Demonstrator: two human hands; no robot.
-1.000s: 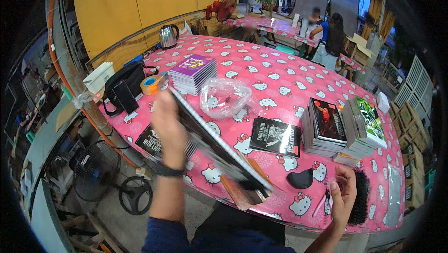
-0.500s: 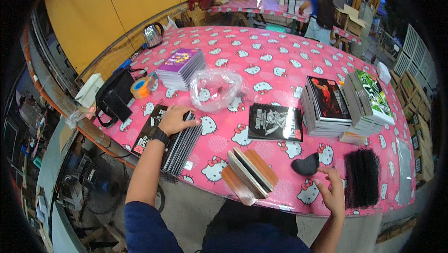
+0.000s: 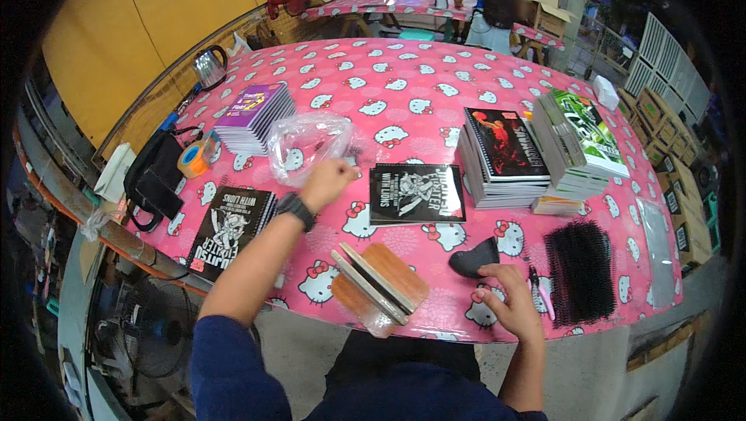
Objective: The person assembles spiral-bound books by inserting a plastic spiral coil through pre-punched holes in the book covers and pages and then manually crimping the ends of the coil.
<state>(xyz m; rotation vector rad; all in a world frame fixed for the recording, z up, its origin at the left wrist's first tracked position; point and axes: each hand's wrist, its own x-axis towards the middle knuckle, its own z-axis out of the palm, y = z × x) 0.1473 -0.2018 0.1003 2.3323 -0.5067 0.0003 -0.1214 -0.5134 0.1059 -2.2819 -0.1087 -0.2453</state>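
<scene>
My left hand (image 3: 326,184), with a dark watch at its wrist, is over the table between two piles of black-covered spiral notebooks. Its fingers are curled and nothing shows in them. To its left lies one pile of notebooks (image 3: 225,231), partly behind my forearm; to its right is the other notebook pile (image 3: 417,194), in front of me. My right hand (image 3: 509,300) rests low at the right, thumb and fingers apart, its fingertips at the edge of a black half-round piece (image 3: 474,258). Pink-handled pliers (image 3: 542,295) lie beside that hand.
A wooden jig (image 3: 381,285) with two upright strips lies near the front edge. Black binding coils (image 3: 579,273) are at the right. Taller notebook stacks (image 3: 505,153) stand behind. A clear plastic bag (image 3: 307,141), purple books (image 3: 252,118), tape rolls (image 3: 194,158) and a black bag (image 3: 155,176) are leftward.
My left hand has lifted off the left notebook pile and moved right, its fingers now curled. The view has shifted, bringing the pliers into sight beside my right hand.
</scene>
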